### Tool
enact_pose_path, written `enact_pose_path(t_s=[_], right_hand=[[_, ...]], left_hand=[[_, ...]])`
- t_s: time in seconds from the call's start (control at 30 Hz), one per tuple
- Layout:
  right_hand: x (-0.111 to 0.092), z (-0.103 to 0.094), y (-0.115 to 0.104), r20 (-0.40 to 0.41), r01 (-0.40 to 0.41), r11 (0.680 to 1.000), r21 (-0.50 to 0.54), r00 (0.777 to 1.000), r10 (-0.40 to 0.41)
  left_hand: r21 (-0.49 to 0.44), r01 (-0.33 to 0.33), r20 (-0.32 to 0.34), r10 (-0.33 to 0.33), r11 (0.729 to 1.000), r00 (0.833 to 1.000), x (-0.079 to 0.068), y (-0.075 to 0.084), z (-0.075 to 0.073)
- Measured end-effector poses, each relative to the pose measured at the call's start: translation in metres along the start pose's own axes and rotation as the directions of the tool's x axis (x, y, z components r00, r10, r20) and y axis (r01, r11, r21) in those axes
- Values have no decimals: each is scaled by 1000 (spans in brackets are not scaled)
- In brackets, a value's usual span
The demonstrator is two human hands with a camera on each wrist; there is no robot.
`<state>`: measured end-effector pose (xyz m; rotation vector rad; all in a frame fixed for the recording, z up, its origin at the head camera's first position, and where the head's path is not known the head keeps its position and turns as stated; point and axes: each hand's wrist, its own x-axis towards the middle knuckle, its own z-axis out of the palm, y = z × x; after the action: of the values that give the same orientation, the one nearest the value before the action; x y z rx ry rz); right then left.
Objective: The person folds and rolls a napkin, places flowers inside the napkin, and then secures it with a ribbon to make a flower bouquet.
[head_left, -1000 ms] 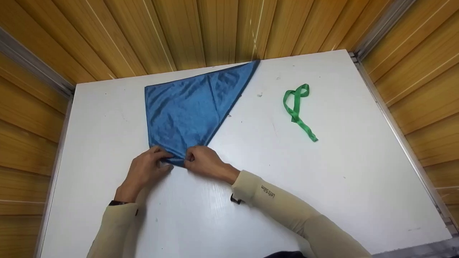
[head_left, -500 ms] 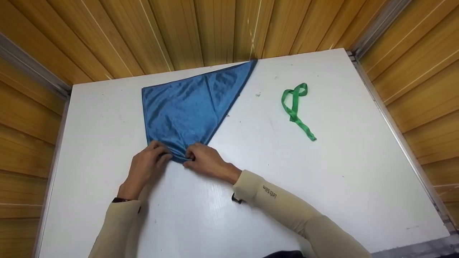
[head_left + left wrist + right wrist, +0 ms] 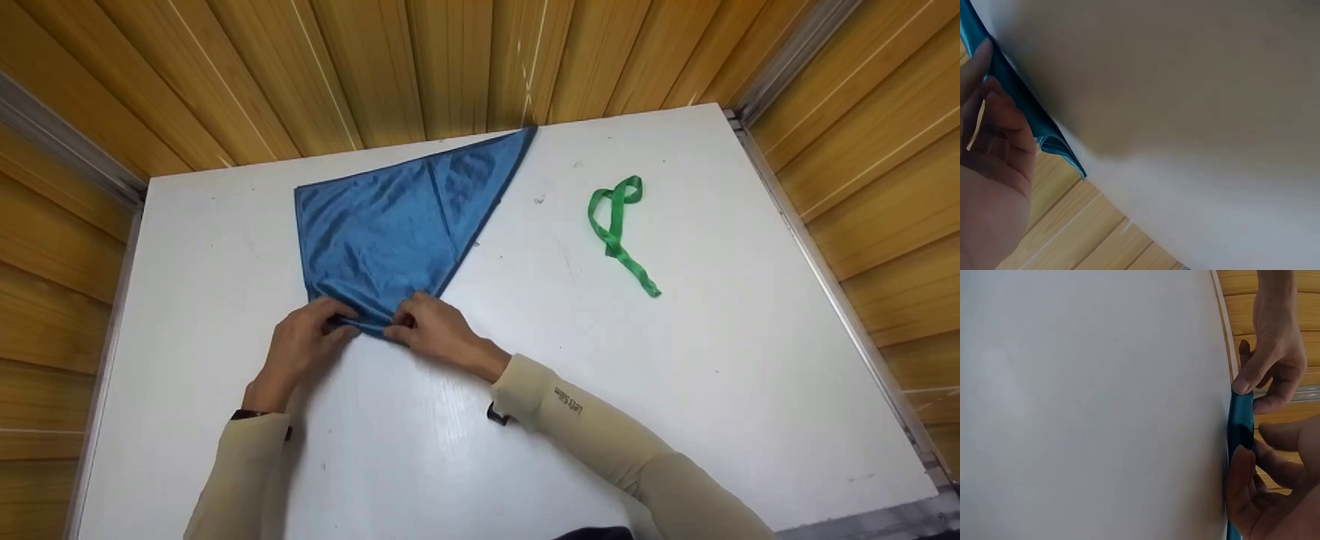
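Note:
A shiny blue cloth [image 3: 382, 232], folded to a four-sided shape with a long point at the far right, lies on the white table [image 3: 675, 390]. At its near edge, my left hand [image 3: 300, 341] pinches the rolled hem by the left corner. A short way to the right, my right hand [image 3: 439, 330] grips the same edge between thumb and curled fingers. The right wrist view shows the left thumb [image 3: 1243, 385] on the blue roll [image 3: 1240, 419] with the right hand [image 3: 1275, 489] beside it. Layers of the cloth [image 3: 1053, 143] show in the left wrist view.
To the right of the cloth lies a looped green ribbon [image 3: 616, 225] with a loose tail. Wood-look panels [image 3: 450, 67] stand behind the table and at both sides. The cloth's far tip reaches the table's back edge.
The near edge of the cloth is turned a little further away from the person. My right hand has shifted slightly right and away along it; the left stays nearly in place. The ribbon is unmoved.

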<state>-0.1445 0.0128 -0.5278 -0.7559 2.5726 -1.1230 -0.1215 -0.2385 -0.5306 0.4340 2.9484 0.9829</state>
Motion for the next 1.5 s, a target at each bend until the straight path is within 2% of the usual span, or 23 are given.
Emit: enact_pose_path(t_s=[0.1, 0.23, 0.5, 0.7, 0.87, 0.97, 1.1, 1.3, 1.5], right_hand=[[0, -1, 1, 13, -7, 1000, -3, 1000, 7], [2, -2, 4, -10, -4, 1000, -21, 1000, 4], [2, -4, 6, -20, -50, 997, 60, 998, 51], [-1, -5, 5, -12, -50, 999, 4, 999, 50], [-1, -5, 5, -5, -42, 998, -45, 999, 42], [-1, -5, 5, -19, -61, 998, -16, 998, 61], [-1, -6, 6, -45, -89, 995, 36, 995, 90], [-3, -9, 7, -72, -61, 998, -24, 996, 60], [-3, -12, 8, -21, -58, 997, -41, 998, 57]], left_hand=[[-9, 6, 1, -6, 1000, 1000, 2, 1, -1], [-25, 25, -12, -26, 999, 1000, 5, 2, 0], [22, -15, -72, 17, 1000, 997, 6, 3, 3], [31, -44, -59, 46, 999, 997, 6, 4, 2], [20, -21, -36, 22, 1000, 999, 7, 2, 1], [17, -1, -24, 2, 1000, 1000, 10, 2, 0], [7, 5, -47, -4, 1000, 999, 13, 2, 1], [46, -33, -70, 37, 998, 997, 13, 2, 5], [58, -11, -60, 14, 998, 998, 11, 4, 3]])
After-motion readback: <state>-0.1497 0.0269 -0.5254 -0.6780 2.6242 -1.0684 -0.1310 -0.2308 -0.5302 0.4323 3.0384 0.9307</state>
